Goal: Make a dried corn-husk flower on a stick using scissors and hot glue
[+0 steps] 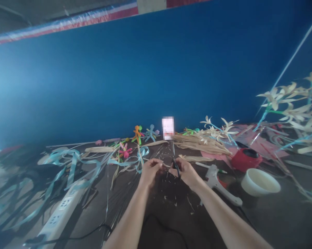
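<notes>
Your left hand [151, 169] pinches a thin pale strip [166, 166] between thumb and fingertips, while your right hand [185, 171] grips dark-handled scissors [176, 169], blades toward the far edge of the table [176, 216], with the strip's other end right beside them. Toward the near left corner you have a power strip [58, 211], and toward the right edge a glue gun [230, 196] and a white bowl [249, 188]. Farther off, blue ribbon [73, 166] lies toward the left edge, and dried husks [205, 143] and an orange figure [137, 133] sit by the far edge.

Scissors [175, 164] partly hidden, white patch [167, 126] pixelated
</notes>
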`<state>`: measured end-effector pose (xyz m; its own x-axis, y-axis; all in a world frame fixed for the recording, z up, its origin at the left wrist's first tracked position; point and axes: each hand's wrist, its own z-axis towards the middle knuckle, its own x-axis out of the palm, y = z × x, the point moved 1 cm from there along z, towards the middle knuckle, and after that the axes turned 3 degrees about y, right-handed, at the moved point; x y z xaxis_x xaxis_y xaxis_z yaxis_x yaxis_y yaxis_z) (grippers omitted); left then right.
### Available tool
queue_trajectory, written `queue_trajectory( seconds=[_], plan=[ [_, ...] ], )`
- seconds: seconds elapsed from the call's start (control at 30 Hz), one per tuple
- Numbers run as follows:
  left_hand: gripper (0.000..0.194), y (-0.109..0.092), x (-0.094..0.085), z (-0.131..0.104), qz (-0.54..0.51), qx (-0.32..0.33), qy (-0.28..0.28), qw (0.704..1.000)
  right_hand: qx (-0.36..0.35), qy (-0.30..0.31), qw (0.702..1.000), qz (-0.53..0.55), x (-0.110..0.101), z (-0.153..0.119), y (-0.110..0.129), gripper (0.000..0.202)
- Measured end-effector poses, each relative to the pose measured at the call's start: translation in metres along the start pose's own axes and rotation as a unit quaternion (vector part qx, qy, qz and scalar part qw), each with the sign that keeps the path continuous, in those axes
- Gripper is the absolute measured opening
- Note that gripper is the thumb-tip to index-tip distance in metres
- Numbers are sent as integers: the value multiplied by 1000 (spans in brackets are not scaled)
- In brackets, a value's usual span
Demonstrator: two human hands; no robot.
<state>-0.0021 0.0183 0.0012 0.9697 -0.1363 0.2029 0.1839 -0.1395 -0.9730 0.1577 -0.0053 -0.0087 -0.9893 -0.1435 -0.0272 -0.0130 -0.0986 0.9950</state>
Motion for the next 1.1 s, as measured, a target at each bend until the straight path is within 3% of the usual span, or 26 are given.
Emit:
queue_trajectory(
  seconds=[0.17, 0.27, 0.47, 0.67, 0.9, 1.1],
  plan=[
    [13, 9, 12, -3, 5, 1, 36, 999, -37, -27, 999, 5, 4, 0, 0, 26],
    [11, 10, 14, -4, -6, -32, 63, 997, -40, -31, 999, 9, 3, 2, -2, 23],
    [7, 2, 12, -8, -22, -110, 111, 987, -6, -34, 996, 81, -2, -1, 11, 22],
    [6, -3, 4, -8, 28, -151, 160, 975, 36, 5, 989, 142, -9, -3, 18, 25],
    [20, -19, 2, -10, 197, -26, 158, 967, 25, 52, 994, 94, -13, -4, 15, 17],
    [16, -14, 6, -11, 235, -12, 206, 950, 38, 61, 993, 91, -11, -3, 8, 19]
  ],
)
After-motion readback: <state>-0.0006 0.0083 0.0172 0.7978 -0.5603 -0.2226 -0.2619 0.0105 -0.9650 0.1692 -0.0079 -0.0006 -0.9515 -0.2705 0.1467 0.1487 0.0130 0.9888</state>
